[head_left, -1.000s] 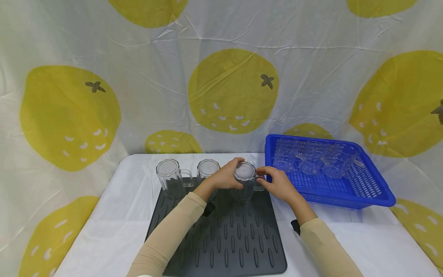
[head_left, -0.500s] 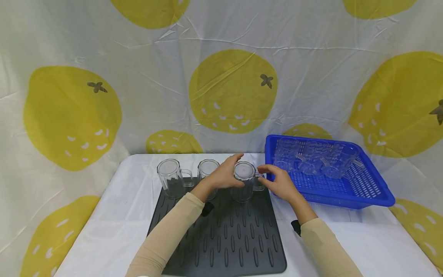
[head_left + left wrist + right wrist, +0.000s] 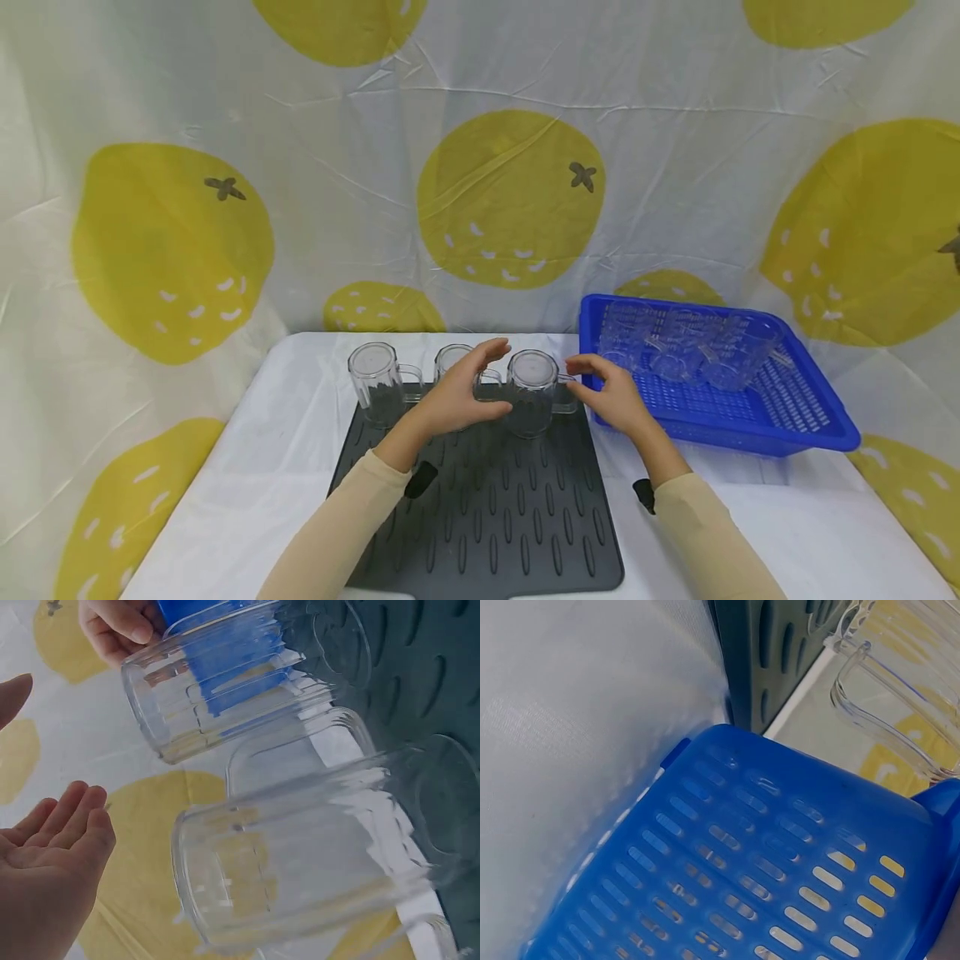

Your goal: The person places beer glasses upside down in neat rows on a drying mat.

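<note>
My left hand [image 3: 457, 398] and right hand [image 3: 611, 398] hover open either side of the upturned clear mug [image 3: 531, 393] at the grey mat's [image 3: 487, 517] 1 o'clock corner, touching nothing; it looks light, rigid, slippery and breakable, best gripped round the ribbed body or handle

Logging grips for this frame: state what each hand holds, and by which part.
Nothing is held. The left hand and right hand hover open on either side of the upturned glass mug, not touching it.
</note>
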Action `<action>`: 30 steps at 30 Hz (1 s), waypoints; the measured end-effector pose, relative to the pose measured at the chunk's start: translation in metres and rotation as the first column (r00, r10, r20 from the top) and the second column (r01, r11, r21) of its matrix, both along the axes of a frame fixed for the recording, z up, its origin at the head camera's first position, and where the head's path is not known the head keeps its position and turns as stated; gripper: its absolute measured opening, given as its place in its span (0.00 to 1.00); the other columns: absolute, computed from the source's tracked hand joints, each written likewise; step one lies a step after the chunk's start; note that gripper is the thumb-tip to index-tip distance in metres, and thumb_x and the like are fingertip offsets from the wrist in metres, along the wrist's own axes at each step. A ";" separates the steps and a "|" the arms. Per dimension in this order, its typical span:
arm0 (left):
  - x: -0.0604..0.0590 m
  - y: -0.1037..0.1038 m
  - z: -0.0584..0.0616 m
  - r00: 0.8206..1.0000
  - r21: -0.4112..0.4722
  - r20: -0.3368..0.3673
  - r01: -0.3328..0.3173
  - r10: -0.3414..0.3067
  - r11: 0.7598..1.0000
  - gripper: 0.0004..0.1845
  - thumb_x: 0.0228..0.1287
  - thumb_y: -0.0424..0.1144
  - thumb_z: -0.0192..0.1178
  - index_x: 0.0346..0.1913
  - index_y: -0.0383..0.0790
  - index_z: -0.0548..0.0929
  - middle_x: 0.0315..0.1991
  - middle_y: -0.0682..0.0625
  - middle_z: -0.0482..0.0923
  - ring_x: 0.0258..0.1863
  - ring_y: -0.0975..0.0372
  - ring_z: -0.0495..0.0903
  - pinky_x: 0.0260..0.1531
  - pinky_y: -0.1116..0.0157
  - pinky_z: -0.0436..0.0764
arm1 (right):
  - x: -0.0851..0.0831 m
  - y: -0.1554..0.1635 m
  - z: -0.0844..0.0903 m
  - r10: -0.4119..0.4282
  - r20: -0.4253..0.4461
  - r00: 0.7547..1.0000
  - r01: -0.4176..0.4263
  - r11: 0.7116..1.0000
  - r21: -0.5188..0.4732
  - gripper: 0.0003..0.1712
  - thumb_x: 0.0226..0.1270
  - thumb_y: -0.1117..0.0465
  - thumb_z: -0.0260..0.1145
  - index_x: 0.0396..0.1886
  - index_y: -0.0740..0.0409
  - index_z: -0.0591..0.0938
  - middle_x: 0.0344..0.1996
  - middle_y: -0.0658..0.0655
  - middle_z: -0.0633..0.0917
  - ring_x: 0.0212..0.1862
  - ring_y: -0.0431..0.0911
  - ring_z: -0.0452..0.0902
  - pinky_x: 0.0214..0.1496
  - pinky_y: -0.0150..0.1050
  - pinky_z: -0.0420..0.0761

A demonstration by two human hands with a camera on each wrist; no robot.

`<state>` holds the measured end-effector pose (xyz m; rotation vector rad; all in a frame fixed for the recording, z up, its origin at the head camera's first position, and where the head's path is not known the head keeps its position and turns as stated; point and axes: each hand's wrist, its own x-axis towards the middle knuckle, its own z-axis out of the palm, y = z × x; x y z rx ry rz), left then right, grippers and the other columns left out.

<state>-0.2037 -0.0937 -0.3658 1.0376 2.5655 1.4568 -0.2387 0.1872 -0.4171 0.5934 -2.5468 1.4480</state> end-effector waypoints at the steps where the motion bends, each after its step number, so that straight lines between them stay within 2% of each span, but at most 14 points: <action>1: 0.005 -0.005 -0.002 1.000 0.011 0.003 0.001 -0.001 1.000 0.43 0.61 0.34 0.68 0.75 0.40 0.56 0.73 0.45 0.60 0.71 0.57 0.59 0.69 0.57 0.59 | 0.000 0.001 0.000 -0.001 0.002 1.000 0.001 1.000 -0.008 0.19 0.67 0.64 0.67 0.56 0.64 0.79 0.49 0.64 0.83 0.55 0.59 0.77 0.63 0.61 0.66; 6: 0.032 -0.030 -0.015 1.000 0.046 0.028 -0.012 0.011 0.999 0.38 0.63 0.36 0.67 0.73 0.37 0.60 0.69 0.44 0.65 0.69 0.54 0.63 0.67 0.52 0.61 | 0.003 0.002 0.001 -0.014 -0.012 1.000 0.013 0.997 -0.082 0.17 0.67 0.67 0.65 0.54 0.68 0.79 0.47 0.67 0.83 0.53 0.60 0.77 0.62 0.61 0.67; 9: 0.046 -0.045 -0.024 0.998 0.021 0.052 -0.038 0.037 0.999 0.36 0.64 0.37 0.67 0.72 0.38 0.63 0.68 0.46 0.68 0.68 0.54 0.65 0.66 0.51 0.63 | 0.012 -0.001 0.011 -0.025 -0.039 0.999 0.020 0.990 -0.136 0.15 0.67 0.71 0.64 0.52 0.72 0.79 0.45 0.71 0.83 0.50 0.58 0.79 0.61 0.61 0.68; 13: 0.062 -0.062 -0.042 0.990 -0.039 0.105 -0.089 0.093 0.995 0.33 0.64 0.43 0.67 0.69 0.43 0.69 0.66 0.51 0.70 0.66 0.54 0.67 0.64 0.48 0.65 | 0.024 -0.005 0.029 -0.026 -0.071 0.997 0.013 0.984 -0.180 0.13 0.66 0.75 0.62 0.49 0.76 0.79 0.42 0.73 0.82 0.46 0.50 0.81 0.60 0.43 0.73; 16: 0.074 -0.071 -0.056 0.980 -0.059 0.141 -0.130 0.137 0.990 0.30 0.63 0.46 0.67 0.67 0.45 0.72 0.65 0.51 0.71 0.66 0.52 0.68 0.63 0.45 0.65 | 0.025 -0.005 0.030 -0.022 -0.093 0.995 0.002 0.978 -0.210 0.13 0.65 0.76 0.63 0.48 0.77 0.79 0.41 0.74 0.82 0.44 0.46 0.81 0.55 0.28 0.72; 19: 0.085 -0.080 -0.069 0.972 -0.081 0.152 -0.167 0.178 0.983 0.28 0.63 0.43 0.67 0.65 0.45 0.74 0.64 0.49 0.72 0.66 0.50 0.68 0.61 0.43 0.66 | 0.021 -0.003 0.023 -0.020 -0.114 0.993 -0.008 0.971 -0.240 0.12 0.64 0.77 0.63 0.47 0.77 0.79 0.40 0.75 0.82 0.43 0.45 0.82 0.54 0.25 0.72; 21: 0.092 -0.086 -0.075 0.968 -0.110 0.127 -0.202 0.215 0.973 0.27 0.63 0.42 0.67 0.64 0.43 0.75 0.64 0.46 0.72 0.65 0.48 0.68 0.59 0.41 0.68 | 0.017 0.000 0.018 -0.022 -0.126 0.992 -0.011 0.967 -0.256 0.12 0.64 0.77 0.63 0.47 0.76 0.80 0.40 0.74 0.82 0.43 0.43 0.82 0.53 0.27 0.73; 24: 0.104 -0.096 -0.083 0.953 -0.141 0.105 -0.270 0.286 0.952 0.25 0.63 0.40 0.67 0.63 0.40 0.76 0.63 0.44 0.72 0.64 0.46 0.69 0.58 0.41 0.69 | 0.014 0.004 0.015 -0.032 -0.126 0.992 -0.003 0.964 -0.267 0.11 0.66 0.74 0.63 0.47 0.74 0.80 0.41 0.70 0.83 0.44 0.38 0.81 0.54 0.27 0.73; 27: 0.115 -0.105 -0.087 0.929 -0.158 0.100 -0.339 0.357 0.927 0.24 0.63 0.39 0.67 0.61 0.40 0.77 0.62 0.44 0.73 0.63 0.46 0.71 0.57 0.41 0.69 | 0.015 0.006 0.019 -0.038 -0.136 0.990 0.000 0.963 -0.271 0.13 0.66 0.72 0.65 0.48 0.75 0.79 0.40 0.65 0.84 0.44 0.34 0.79 0.53 0.26 0.73; 30: 0.122 -0.110 -0.092 0.918 -0.180 0.093 -0.366 0.386 0.913 0.24 0.62 0.40 0.67 0.61 0.40 0.77 0.61 0.45 0.74 0.62 0.47 0.71 0.58 0.42 0.69 | 0.020 0.011 0.026 -0.058 -0.145 0.988 0.017 0.963 -0.268 0.13 0.67 0.70 0.65 0.48 0.75 0.79 0.39 0.58 0.85 0.43 0.32 0.79 0.50 0.25 0.74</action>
